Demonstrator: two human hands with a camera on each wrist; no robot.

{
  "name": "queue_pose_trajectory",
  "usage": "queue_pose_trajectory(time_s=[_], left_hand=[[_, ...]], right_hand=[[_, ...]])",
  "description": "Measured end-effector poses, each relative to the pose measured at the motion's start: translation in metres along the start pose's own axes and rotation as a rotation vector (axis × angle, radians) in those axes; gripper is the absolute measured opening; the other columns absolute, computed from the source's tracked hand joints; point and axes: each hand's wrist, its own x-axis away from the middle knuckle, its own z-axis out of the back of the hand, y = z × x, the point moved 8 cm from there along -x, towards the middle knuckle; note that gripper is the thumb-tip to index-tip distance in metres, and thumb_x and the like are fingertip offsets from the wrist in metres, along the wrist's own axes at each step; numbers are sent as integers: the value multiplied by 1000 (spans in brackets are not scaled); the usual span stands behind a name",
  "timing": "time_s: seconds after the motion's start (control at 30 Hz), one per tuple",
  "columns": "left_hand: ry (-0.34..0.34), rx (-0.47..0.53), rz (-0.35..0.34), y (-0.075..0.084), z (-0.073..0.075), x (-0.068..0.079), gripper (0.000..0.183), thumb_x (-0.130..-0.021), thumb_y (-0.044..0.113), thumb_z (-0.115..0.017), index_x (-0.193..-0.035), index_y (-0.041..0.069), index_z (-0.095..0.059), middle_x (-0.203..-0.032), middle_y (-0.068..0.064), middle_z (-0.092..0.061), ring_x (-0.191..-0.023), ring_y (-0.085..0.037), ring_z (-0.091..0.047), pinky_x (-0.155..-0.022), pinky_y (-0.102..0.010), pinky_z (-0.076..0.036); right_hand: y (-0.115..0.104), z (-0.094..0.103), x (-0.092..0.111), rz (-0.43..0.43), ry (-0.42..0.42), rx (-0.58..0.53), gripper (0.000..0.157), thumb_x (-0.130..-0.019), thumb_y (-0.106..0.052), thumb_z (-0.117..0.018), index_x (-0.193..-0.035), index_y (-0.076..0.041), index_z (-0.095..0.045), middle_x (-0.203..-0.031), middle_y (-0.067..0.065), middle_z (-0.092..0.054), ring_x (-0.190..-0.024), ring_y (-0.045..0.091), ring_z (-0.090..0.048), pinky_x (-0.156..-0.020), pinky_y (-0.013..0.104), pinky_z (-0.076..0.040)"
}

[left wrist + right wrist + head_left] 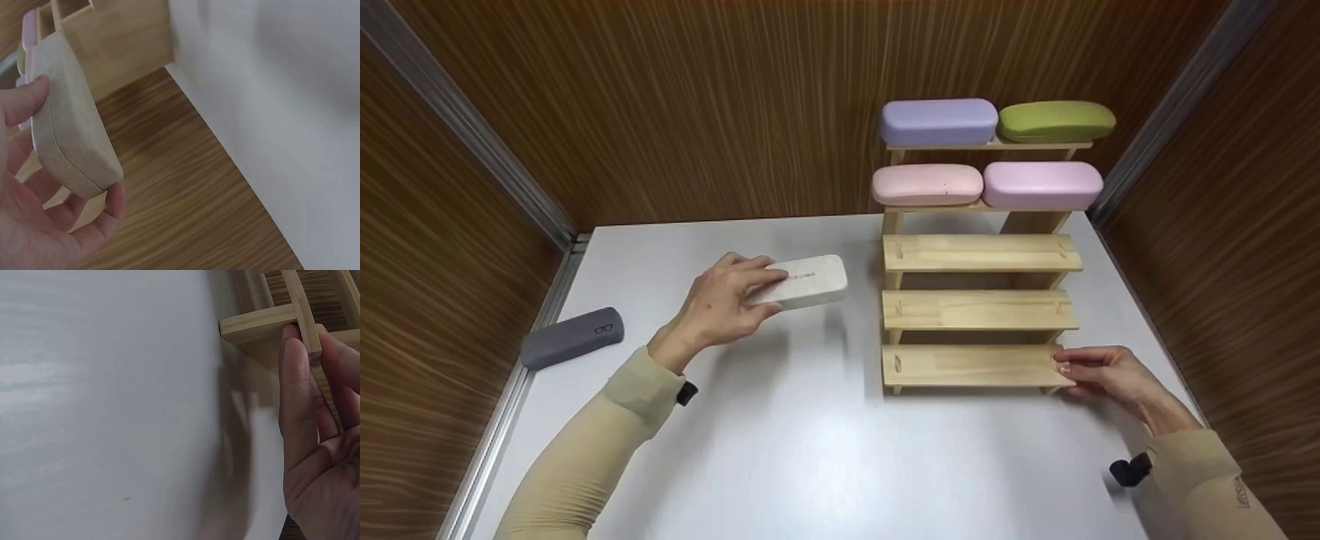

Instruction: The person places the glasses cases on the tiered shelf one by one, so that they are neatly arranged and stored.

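My left hand (720, 304) grips a white glasses case (814, 279) with dark lettering on top, held above the table to the left of a stepped wooden rack (982, 366). In the left wrist view the case (79, 118) is closed, its seam facing the camera, with thumb and fingers around it. My right hand (1114, 379) pinches the right end of the rack's lowest shelf. The right wrist view shows that shelf board (304, 320) between thumb and fingers. Lavender (939, 122) and green (1056, 121) cases occupy the top shelf; pink (928, 184) and lilac-pink (1042, 184) ones sit one shelf below.
A dark grey glasses case (574, 337) with a spectacles mark lies at the table's left edge, partly over the metal rail. Brown wood-grain panels (720, 112) enclose the white table (810, 457) at the back and both sides.
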Motion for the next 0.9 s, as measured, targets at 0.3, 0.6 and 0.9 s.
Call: queue_pose_trajectory(time_s=[0.3,0.6,0.9], left_hand=[[-3,-8,-106,40,-9,-18,45,-96,28,-85,-140,20,-81,-147,-13,-78,-123,-38,-72,-99,-59,-63],[-2,-14,-169,82,-18,-48,45,-98,33,-83,-142,21,-79,-148,-12,-77,-124,-37,-71,-96,-57,-63],[5,-12,-168,116,-34,-79,46,-99,33,-81,-143,20,-78,-150,-10,-76,-125,-36,-70,-100,-55,-62]], right_hand=[[2,2,0,-23,14,27,31,-104,0,-75,-114,-26,-89,-109,-20,-83,-91,4,-80,-79,22,-68],[3,3,2,-18,22,10,33,-104,2,-74,-112,-26,-90,-108,-18,-85,-90,6,-81,-78,22,-68],[2,2,2,-24,26,17,31,-103,1,-76,-114,-25,-90,-108,-19,-84,-92,5,-81,-80,23,-68]])
